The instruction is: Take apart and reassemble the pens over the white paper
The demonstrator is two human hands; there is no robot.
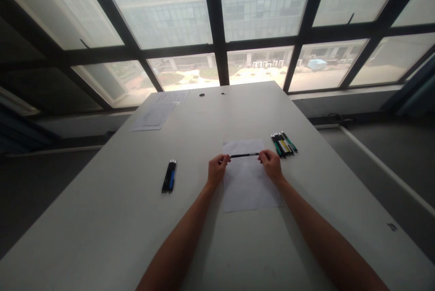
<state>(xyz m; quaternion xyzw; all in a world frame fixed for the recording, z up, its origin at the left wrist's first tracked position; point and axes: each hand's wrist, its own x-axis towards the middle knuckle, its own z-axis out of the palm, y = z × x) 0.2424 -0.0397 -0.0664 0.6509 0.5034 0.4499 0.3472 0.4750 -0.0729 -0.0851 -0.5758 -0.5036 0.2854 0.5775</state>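
Note:
A black pen (244, 155) is held level above a white sheet of paper (249, 186). My left hand (218, 168) pinches its left end, and my right hand (270, 164) pinches the right end. Just beyond my right hand lies a row of several pens (282, 144), black with green, yellow and white parts. To the left of my left hand, a small group of pens (169, 176), black and blue, rests side by side on the white table (136, 218).
Printed papers (154, 116) lie at the table's far left. Near the far edge are a round dark hole (201, 95) and a smaller object (223, 94). A small dark mark (392, 227) shows at the right edge. Large windows stand beyond the table.

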